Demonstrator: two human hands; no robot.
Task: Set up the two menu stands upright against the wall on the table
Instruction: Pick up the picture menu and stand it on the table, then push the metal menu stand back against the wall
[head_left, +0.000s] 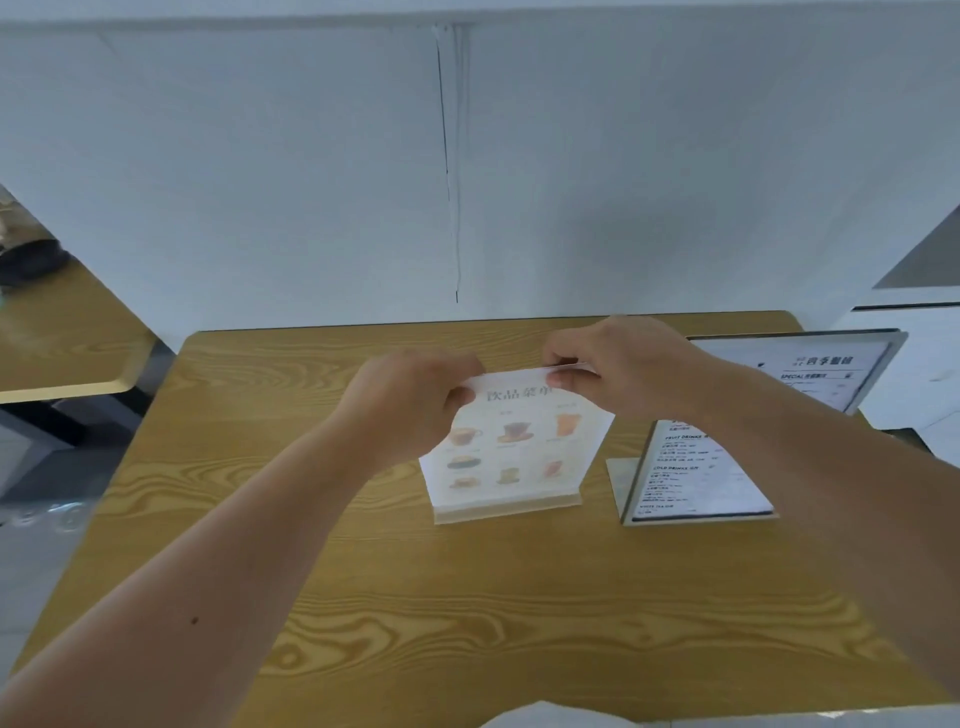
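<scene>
A drinks menu stand (511, 457), a white card with pictures of cups in a clear holder on a pale base, stands upright in the middle of the wooden table (363, 597). My left hand (410, 400) pinches its top left corner. My right hand (618, 364) pinches its top right corner. A second menu stand (701, 478) with black text lines sits to the right, its panel leaning back, partly hidden behind my right forearm. Both stands are well short of the white wall (311, 182).
A framed black-and-white menu board (810, 371) stands at the table's far right edge. Another wooden table (62, 338) with dark objects is at the left. A white cabinet (914, 364) is at the right. A vertical seam runs down the wall.
</scene>
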